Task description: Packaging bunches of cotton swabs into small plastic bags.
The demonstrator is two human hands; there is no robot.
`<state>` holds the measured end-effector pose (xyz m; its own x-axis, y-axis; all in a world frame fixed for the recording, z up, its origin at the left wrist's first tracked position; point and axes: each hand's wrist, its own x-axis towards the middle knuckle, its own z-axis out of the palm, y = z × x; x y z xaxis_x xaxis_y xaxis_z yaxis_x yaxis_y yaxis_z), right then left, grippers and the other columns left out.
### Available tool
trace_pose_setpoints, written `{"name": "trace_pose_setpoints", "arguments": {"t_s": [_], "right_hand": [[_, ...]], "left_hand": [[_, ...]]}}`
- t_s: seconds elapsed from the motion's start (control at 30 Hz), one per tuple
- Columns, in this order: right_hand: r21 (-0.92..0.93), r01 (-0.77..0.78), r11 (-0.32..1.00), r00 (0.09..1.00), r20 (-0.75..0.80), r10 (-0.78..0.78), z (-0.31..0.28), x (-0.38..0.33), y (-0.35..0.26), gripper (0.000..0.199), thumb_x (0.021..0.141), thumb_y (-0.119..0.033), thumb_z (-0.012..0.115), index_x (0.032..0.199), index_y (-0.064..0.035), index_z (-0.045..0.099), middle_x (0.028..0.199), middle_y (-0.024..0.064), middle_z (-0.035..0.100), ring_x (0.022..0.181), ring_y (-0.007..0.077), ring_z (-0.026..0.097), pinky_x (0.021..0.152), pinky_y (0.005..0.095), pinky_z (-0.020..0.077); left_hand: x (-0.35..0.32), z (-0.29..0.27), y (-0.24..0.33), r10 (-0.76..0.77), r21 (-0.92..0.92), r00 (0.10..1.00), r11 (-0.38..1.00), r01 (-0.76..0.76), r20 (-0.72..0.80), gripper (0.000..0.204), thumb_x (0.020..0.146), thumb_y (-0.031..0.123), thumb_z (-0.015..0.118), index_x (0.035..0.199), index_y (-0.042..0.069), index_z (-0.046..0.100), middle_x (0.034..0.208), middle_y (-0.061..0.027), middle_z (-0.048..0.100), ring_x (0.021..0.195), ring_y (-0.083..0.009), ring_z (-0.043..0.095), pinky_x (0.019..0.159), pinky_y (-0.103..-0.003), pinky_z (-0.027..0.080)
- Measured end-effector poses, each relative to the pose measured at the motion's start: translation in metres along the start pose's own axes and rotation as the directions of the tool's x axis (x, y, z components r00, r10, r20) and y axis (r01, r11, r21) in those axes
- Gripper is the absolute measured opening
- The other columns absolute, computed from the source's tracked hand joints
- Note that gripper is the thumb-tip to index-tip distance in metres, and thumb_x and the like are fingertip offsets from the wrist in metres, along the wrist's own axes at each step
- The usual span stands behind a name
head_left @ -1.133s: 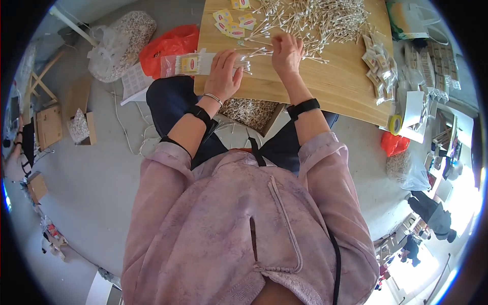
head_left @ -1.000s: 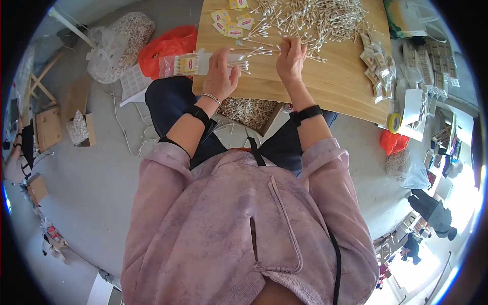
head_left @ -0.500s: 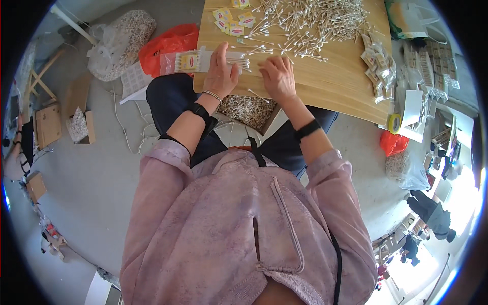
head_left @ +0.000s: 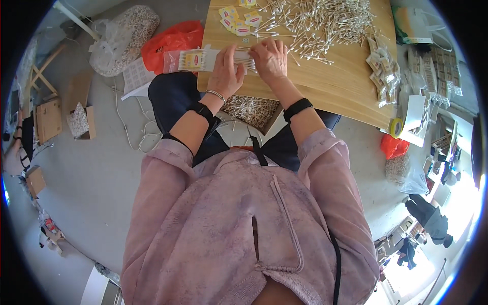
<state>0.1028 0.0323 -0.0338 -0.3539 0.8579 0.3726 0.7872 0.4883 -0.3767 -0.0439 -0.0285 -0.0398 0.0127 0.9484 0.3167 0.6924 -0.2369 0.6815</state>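
At the table's near left edge lies a clear plastic sleeve (head_left: pixel 209 60) with a yellow-labelled pack of cotton swabs (head_left: pixel 194 60) at its left end. My left hand (head_left: pixel 226 75) rests curled over the sleeve's right part, thumb apart from the fingers. From under it a row of cotton swabs (head_left: pixel 247 62) points right, heads lined up. My right hand (head_left: pixel 270 60) is closed at the right ends of that row, its fingertips bent down on the swabs; they partly hide what they grip.
Loose cotton swabs (head_left: pixel 325 25) pile up at the table's far side, beside small yellow cards (head_left: pixel 241 28). Bagged packs (head_left: pixel 382 71) lie at the right edge. Below the table edge, a box of swabs (head_left: pixel 251 111) sits between my knees. A red bag (head_left: pixel 170 46) is at left.
My right hand has moved left and slightly away from me, from the bare tabletop onto the ends of the swab row. My left hand stays over the sleeve.
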Motion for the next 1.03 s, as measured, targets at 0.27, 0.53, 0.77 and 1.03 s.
{"name": "trace_pose_setpoints", "arguments": {"t_s": [0.27,0.53,0.77,1.03], "right_hand": [[0.068,-0.115,0.991,0.984,-0.128,0.123,-0.01,-0.026,0.0,0.015,0.075,-0.016,0.067,0.09,-0.0136,0.068,0.09,0.0027,0.057,0.092,0.0253,0.051,0.08,0.0385,0.0395],[0.126,-0.149,0.981,0.987,-0.05,0.156,-0.008,-0.024,-0.014,0.017,0.076,-0.022,0.067,0.089,-0.0124,0.068,0.091,0.0052,0.058,0.093,0.0266,0.051,0.081,0.0397,0.0407],[0.028,-0.233,0.972,0.972,0.04,0.232,-0.004,-0.005,-0.002,0.011,0.078,-0.019,0.063,0.086,-0.0115,0.066,0.091,0.0057,0.057,0.094,0.028,0.051,0.082,0.0402,0.0415],[0.05,-0.119,0.992,0.986,0.121,0.112,-0.011,-0.006,0.007,0.011,0.076,-0.018,0.066,0.086,-0.0146,0.066,0.094,0.0065,0.055,0.098,0.0284,0.05,0.087,0.0424,0.0398]], "left_hand": [[0.0,0.001,-0.003,0.023,0.01,0.999,1.0,-0.023,-0.036,0.055,0.081,0.007,0.057,0.13,0.002,0.035,0.128,-0.0197,0.041,0.117,-0.0373,0.042,0.099,-0.043,0.038],[0.001,0.002,-0.004,0.05,0.029,0.998,0.998,-0.049,-0.025,0.051,0.081,0.007,0.056,0.129,0.001,0.039,0.131,-0.0185,0.04,0.12,-0.0364,0.041,0.102,-0.043,0.036],[0.0,0.001,-0.005,0.069,0.043,0.998,0.997,-0.069,-0.001,0.052,0.081,0.008,0.056,0.13,0.001,0.038,0.13,-0.018,0.04,0.119,-0.0361,0.041,0.102,-0.043,0.036],[0.0,0.002,-0.005,0.051,0.059,0.999,0.997,-0.051,-0.002,0.054,0.082,0.008,0.056,0.131,0.001,0.035,0.131,-0.0173,0.039,0.119,-0.0366,0.041,0.101,-0.043,0.037]]}}
